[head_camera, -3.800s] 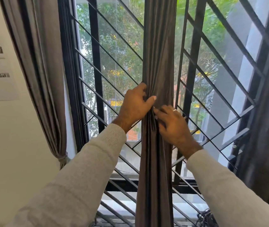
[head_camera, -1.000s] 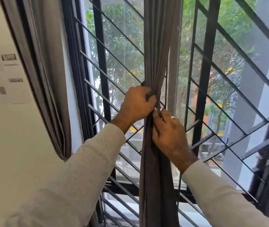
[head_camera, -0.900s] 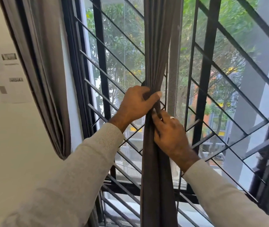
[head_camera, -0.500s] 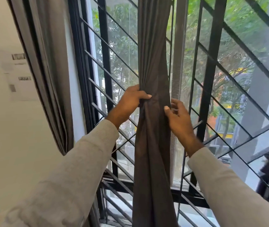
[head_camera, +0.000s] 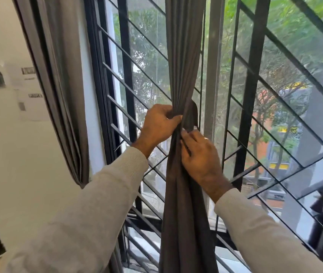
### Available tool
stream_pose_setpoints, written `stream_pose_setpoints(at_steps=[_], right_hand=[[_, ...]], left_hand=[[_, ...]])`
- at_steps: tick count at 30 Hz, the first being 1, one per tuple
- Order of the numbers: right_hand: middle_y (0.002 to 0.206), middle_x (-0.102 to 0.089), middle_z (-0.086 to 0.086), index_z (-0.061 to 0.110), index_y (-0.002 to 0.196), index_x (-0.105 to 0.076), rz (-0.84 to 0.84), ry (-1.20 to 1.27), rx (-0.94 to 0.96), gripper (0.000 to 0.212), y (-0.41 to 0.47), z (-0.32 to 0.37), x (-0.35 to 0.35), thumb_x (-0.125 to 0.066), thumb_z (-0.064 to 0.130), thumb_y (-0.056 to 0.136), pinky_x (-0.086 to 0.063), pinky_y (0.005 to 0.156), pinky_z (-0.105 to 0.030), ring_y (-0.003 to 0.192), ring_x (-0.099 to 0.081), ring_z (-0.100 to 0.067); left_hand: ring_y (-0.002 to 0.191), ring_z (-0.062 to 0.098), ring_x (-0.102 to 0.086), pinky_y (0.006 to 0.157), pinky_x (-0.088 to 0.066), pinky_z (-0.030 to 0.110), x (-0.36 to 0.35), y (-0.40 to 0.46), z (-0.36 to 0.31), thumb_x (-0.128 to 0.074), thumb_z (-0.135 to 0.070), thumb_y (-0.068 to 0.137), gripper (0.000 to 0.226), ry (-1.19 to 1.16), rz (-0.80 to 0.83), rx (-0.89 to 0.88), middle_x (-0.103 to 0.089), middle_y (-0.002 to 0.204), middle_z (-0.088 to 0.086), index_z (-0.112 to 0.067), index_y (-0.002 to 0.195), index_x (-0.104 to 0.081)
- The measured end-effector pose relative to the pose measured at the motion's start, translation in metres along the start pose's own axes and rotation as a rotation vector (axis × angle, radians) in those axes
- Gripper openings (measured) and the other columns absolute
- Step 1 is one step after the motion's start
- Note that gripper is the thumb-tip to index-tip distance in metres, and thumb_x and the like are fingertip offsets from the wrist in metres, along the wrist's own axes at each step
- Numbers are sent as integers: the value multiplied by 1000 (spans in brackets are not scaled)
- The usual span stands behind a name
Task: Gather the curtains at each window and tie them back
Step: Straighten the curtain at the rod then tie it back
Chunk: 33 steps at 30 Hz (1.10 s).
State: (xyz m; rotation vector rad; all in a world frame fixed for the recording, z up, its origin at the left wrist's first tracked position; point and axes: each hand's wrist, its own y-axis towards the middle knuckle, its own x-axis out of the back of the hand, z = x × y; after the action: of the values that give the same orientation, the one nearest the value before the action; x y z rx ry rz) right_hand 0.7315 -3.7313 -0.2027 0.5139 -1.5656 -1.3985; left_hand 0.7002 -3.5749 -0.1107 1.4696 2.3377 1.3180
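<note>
Far left, a grey pleated curtain hangs along the cream wall, narrowing at its lower end, prob. already tied; no change there.

Left hand: half a sec ago its fingers lay more loosely on the side of the dark grey gathered centre curtain. Now they're curled tight round the bunch, squeezing it to a narrow neck in front of the black diagonal-barred window grille.

Curtain itself hangs mid-window, pinched at hand height, loose folds falling below.

New since then: a dark loop of fabric or tie-band arcs out just right of the neck; can't tell which it is.

Right hand: was spread beside the bunch, w/ fingers apart. Now it has closed in just under the left, fingertips pressed into the folds, seemingly pinching a strand; exact pinch hidden.

Judgement: gathering's done at this window, tying under way. Next calls for passing the loop round and cinching it w/o letting the neck slacken.
</note>
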Motion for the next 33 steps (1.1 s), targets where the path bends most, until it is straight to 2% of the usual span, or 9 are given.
stream_pose_setpoints(at_steps=[4, 8, 12, 15, 21, 23, 26, 31, 33], right_hand=[[111, -57, -9, 10, 148, -57, 71, -20, 39, 50, -5, -1, 5, -45, 29, 103, -50, 66, -33, 76, -59, -27], [112, -58, -4, 11, 137, -68, 44, 207, 49, 35, -1, -14, 16, -59, 20, 104, -54, 78, -32, 92, -61, -18], [118, -62, 0, 18, 134, -64, -223, 284, -338, 30, 3, -36, 19, -59, 23, 105, -57, 90, -39, 107, -61, -16], [121, -67, 5, 26, 147, -55, -10, 521, -710, 48, 9, -47, 14, -68, 37, 102, -57, 96, -35, 105, -64, -9], [91, -77, -5, 20, 97, -77, -92, 675, -805, 11, 16, -54, 22, -82, 27, 90, -64, 86, -50, 85, -75, -24], [88, -74, -3, 17, 94, -75, -153, 611, -722, 12, 13, -52, 24, -84, 20, 86, -63, 78, -45, 75, -69, -17], [99, -70, 2, 21, 106, -74, -164, 393, -383, 18, 5, -38, 26, -80, 15, 90, -57, 73, -24, 79, -64, -5], [121, -60, -5, 11, 146, -60, 70, 82, -47, 47, -16, -25, 16, -63, 15, 99, -57, 86, -34, 98, -62, -23], [123, -60, -8, 6, 145, -60, 41, 46, 27, 49, -20, -25, 18, -64, 7, 96, -50, 94, -27, 102, -57, -22]], left_hand=[[80, 23, -77, 72, -65, 61, -5, -4, -1, -66, -50, 97, 36, -107, 68, -11, -78, 82, 8, -16, 94, -78], [93, 22, -82, 85, -66, 53, -3, -3, -2, -80, -35, 89, 42, -61, 99, -52, -83, 103, 3, -14, 124, -71], [105, 24, -79, 91, -65, 45, -2, -2, -3, -75, -14, 98, 36, -199, 120, 31, -81, 116, 9, -12, 133, -69], [98, 17, -80, 77, -65, 32, -2, -1, -3, -70, -5, 103, 26, -290, 169, 95, -81, 112, 6, -8, 128, -70], [97, 23, -80, 76, -67, 43, 0, 6, 0, -75, -9, 100, 19, -271, 172, 123, -83, 107, 6, -14, 118, -78], [92, 19, -80, 70, -66, 36, -2, 9, 1, -77, -11, 99, 23, -197, 136, 123, -83, 105, 4, -8, 122, -77], [93, 23, -80, 75, -68, 48, -8, 11, -1, -82, -28, 93, 33, -7, 40, 76, -82, 106, 4, -12, 121, -80], [86, 28, -80, 80, -65, 60, -24, 6, -10, -71, -52, 89, 25, 17, 109, 16, -81, 89, -2, -30, 92, -83], [92, 40, -78, 84, -62, 66, -24, 6, -12, -65, -59, 93, 41, -35, 181, 8, -81, 94, 12, -21, 96, -81]])
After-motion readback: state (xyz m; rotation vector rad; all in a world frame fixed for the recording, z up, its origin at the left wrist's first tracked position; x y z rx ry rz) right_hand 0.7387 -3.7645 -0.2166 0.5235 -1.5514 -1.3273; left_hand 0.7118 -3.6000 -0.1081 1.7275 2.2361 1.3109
